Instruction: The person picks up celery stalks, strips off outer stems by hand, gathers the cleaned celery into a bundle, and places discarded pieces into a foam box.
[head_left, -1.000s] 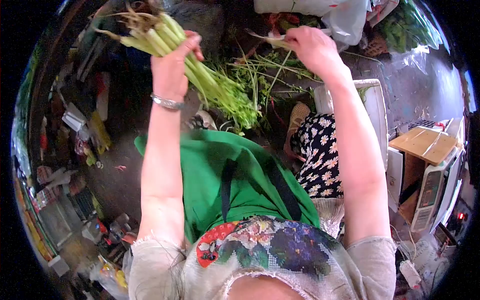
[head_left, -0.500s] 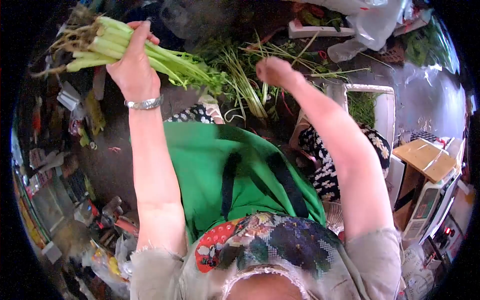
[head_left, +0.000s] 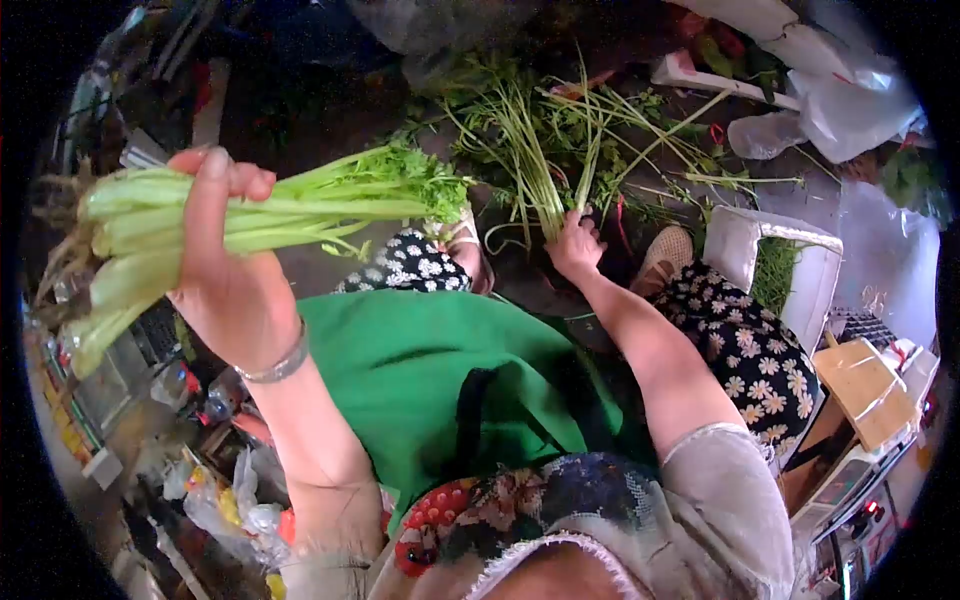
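Observation:
My left hand (head_left: 232,285) is wrapped round a thick bunch of celery (head_left: 320,205), held up at the left with its pale stalks and brown roots pointing left and its leafy tops to the right. On the floor ahead lies a loose pile of thin celery stalks (head_left: 530,160), leaves away from me. My right hand (head_left: 575,248) is down at the near ends of that pile, its fingers curled about the base of a few stalks (head_left: 588,175). Part of the grip is hidden by the hand itself.
A white foam box (head_left: 735,245) holding green trimmings stands right of my right knee. Clear plastic bags (head_left: 850,110) and a white tray edge (head_left: 720,80) lie at the far right. A wooden board (head_left: 865,390) sits at the right; plastic litter (head_left: 235,510) covers the lower left.
My right hand has come down and nearer, from a blurred fist above the pile to the stalk bases. The left hand has brought the celery bunch lower and closer, and the view has shifted.

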